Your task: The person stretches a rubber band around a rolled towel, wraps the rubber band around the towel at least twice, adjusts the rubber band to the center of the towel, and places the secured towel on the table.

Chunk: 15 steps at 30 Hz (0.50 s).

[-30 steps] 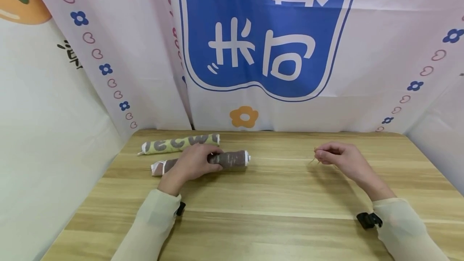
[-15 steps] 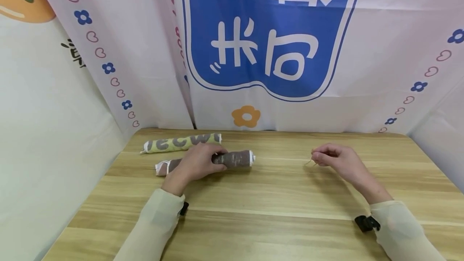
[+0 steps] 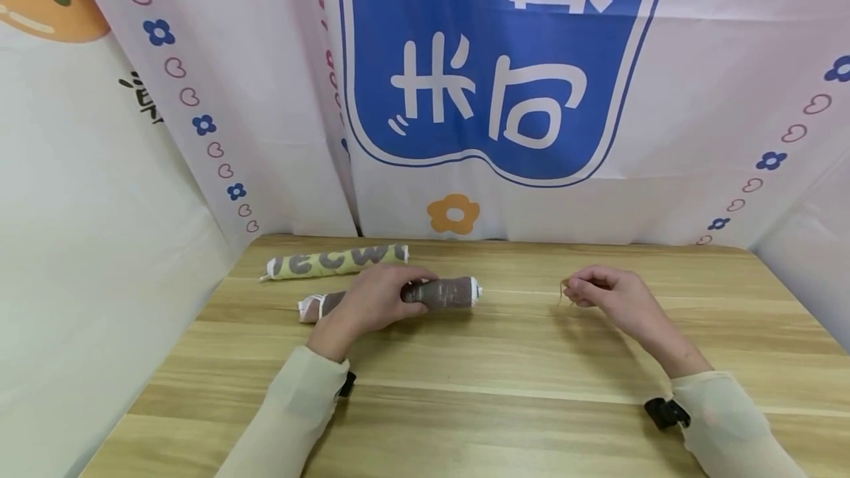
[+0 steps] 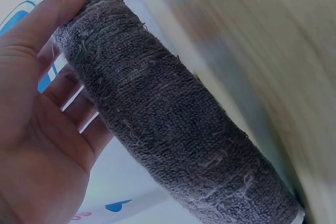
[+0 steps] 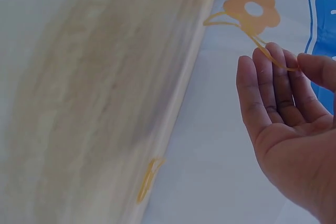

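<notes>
My left hand (image 3: 381, 297) grips a rolled dark grey-brown towel (image 3: 448, 292) with white ends, low over the table. Up close in the left wrist view, the thumb lies along the towel's fuzzy surface (image 4: 157, 98) and the fingers go behind it. Across from it, my right hand (image 3: 611, 297) pinches a thin yellow rubber band (image 5: 223, 23) between thumb and index finger. The band hangs loose from the fingertips, apart from the towel, and the other fingers are loosely bent.
A second rolled towel (image 3: 332, 262), green with grey letters, lies behind the left hand. Another yellow rubber band (image 5: 149, 179) shows on the table in the right wrist view. A printed cloth (image 3: 392, 205) hangs along the back edge of the wooden table (image 3: 465, 404).
My left hand and the dark towel have shifted slightly right. My right hand has moved a little left with the rubber band. The head view has also swung slightly.
</notes>
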Each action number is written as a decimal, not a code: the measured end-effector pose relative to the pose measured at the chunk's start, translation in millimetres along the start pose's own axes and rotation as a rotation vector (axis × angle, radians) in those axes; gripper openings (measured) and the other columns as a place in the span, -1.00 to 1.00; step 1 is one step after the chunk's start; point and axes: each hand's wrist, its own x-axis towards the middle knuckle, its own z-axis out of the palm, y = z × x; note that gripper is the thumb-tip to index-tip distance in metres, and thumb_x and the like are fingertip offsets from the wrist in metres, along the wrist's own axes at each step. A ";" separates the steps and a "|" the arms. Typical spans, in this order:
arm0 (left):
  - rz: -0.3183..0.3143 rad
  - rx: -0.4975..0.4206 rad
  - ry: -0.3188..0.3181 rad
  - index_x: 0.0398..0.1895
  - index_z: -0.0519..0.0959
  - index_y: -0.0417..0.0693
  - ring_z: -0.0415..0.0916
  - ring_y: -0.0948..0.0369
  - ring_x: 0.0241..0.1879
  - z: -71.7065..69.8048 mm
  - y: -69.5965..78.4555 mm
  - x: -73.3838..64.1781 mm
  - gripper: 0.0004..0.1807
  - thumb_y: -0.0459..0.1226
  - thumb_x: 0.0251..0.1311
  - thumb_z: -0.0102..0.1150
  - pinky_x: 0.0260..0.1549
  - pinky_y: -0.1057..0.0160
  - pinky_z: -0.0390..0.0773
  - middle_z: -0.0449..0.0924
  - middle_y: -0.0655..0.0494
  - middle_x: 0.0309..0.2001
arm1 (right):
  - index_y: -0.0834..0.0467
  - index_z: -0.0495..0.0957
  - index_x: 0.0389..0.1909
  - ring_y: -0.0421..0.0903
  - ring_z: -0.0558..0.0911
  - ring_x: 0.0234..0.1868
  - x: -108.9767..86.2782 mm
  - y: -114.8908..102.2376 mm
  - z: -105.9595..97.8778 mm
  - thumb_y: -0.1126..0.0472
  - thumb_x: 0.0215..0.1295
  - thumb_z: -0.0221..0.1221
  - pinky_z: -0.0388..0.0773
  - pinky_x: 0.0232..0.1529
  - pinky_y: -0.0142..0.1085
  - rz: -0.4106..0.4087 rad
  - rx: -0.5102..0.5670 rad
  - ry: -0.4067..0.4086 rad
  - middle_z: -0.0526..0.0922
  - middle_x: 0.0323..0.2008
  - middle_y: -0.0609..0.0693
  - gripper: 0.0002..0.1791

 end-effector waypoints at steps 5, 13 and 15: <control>0.011 -0.022 -0.011 0.20 0.72 0.12 0.68 0.19 -0.02 1.5 6.3 1.6 -0.53 -0.19 0.20 0.58 0.03 0.07 0.63 0.76 0.18 0.07 | 0.42 0.65 0.08 0.08 0.77 -0.03 0.6 -2.1 5.1 0.24 0.62 0.17 0.72 0.00 -0.16 -0.027 0.011 -0.010 0.76 0.03 0.24 -0.70; 0.005 -0.049 -0.041 0.21 0.71 0.12 0.68 0.18 0.04 3.0 16.0 3.1 -0.54 -0.18 0.23 0.56 0.05 0.05 0.64 0.75 0.18 0.10 | 0.32 0.70 0.06 0.13 0.76 -0.04 -2.0 -7.1 13.1 0.15 0.55 0.29 0.72 -0.01 -0.12 -0.061 -0.077 -0.024 0.77 -0.05 0.12 -0.69; 0.013 -0.039 -0.042 0.20 0.71 0.12 0.68 0.18 0.06 4.2 17.7 3.1 -0.54 -0.17 0.23 0.56 0.05 0.04 0.63 0.75 0.19 0.10 | 0.29 0.72 0.04 0.13 0.75 -0.06 -2.7 -7.6 15.8 0.15 0.54 0.29 0.72 -0.02 -0.10 -0.075 -0.104 -0.028 0.77 -0.07 0.09 -0.72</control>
